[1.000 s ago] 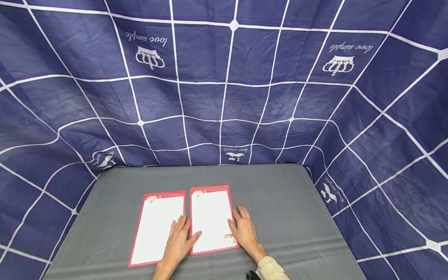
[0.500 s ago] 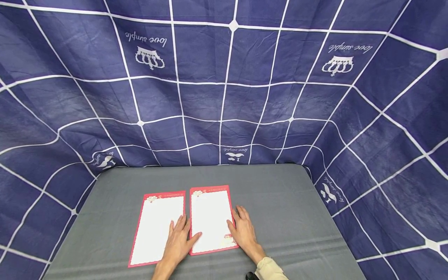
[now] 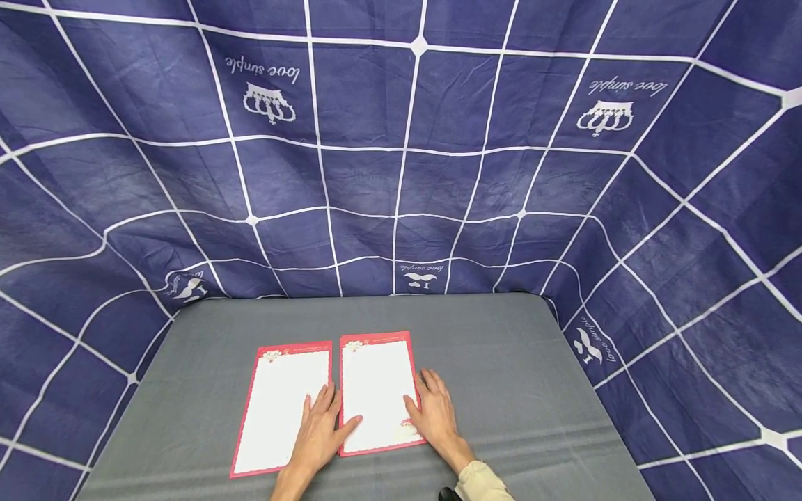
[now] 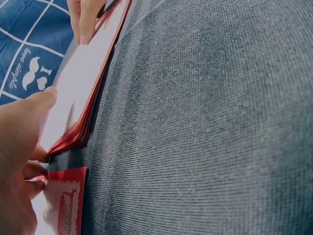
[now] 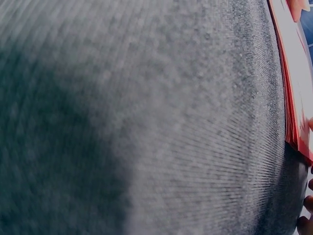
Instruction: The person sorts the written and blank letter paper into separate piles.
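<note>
A stack of red-bordered white paper sheets [image 3: 376, 390] lies on the grey cloth, its layered edges showing in the left wrist view. My left hand [image 3: 318, 435] rests along the stack's left side, thumb on the top sheet, fingers stretched over the gap and the neighbouring sheet. My right hand [image 3: 436, 416] lies at the right side with extended fingers, its thumb [image 4: 87, 36] on the top sheet. Left of the stack is another red-bordered paper [image 3: 276, 403], partly covered by my left hand. Only the stack's edge [image 5: 289, 103] and some fingertips show in the right wrist view.
The grey cloth-covered table [image 3: 514, 362] extends around both papers. A blue curtain with white grid lines [image 3: 363, 181] stands behind it and at both sides. A pale sleeve [image 3: 482, 480] and a dark band sit at my right wrist.
My right thumb has slid slightly left over the top sheet, and the right hand has shifted a little with it. The left hand and both papers look nearly still.
</note>
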The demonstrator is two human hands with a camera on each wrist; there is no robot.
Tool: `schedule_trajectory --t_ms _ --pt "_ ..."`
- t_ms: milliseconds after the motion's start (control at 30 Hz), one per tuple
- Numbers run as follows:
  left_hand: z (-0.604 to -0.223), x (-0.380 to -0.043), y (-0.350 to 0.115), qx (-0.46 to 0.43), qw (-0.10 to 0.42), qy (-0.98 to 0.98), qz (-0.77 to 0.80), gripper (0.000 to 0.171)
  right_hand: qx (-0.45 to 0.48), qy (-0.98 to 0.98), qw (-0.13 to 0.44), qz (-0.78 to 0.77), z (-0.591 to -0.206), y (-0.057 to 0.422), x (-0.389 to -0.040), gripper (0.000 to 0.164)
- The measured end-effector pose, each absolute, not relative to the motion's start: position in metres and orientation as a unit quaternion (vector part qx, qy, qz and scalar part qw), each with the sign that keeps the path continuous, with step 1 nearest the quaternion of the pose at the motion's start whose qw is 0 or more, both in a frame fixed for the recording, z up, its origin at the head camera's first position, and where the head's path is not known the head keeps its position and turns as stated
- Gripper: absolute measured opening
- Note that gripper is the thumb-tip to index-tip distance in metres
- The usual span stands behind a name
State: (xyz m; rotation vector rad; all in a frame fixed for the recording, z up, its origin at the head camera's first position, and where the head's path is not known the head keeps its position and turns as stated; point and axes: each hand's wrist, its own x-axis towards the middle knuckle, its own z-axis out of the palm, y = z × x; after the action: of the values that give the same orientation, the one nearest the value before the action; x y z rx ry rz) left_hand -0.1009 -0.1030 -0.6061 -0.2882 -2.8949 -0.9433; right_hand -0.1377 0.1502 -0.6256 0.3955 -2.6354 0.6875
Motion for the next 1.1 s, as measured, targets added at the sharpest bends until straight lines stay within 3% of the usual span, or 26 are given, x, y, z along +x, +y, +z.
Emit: schedule_trajectory --t_ms 800,1100 --pt "-0.6035 -0.098 -0.0998 -0.1 0.061 -0.953 -0.281 0.082 0.157 -0.933 0.228 0.23 -0.6277 0.144 -0.1347 0.047" --pt "-0.6049 -0.102 -0.1 -0.086 0.077 -0.936 -0.332 0.069 0.144 -0.91 0.278 0.273 -0.6246 0.1433 -0.1367 0.041"
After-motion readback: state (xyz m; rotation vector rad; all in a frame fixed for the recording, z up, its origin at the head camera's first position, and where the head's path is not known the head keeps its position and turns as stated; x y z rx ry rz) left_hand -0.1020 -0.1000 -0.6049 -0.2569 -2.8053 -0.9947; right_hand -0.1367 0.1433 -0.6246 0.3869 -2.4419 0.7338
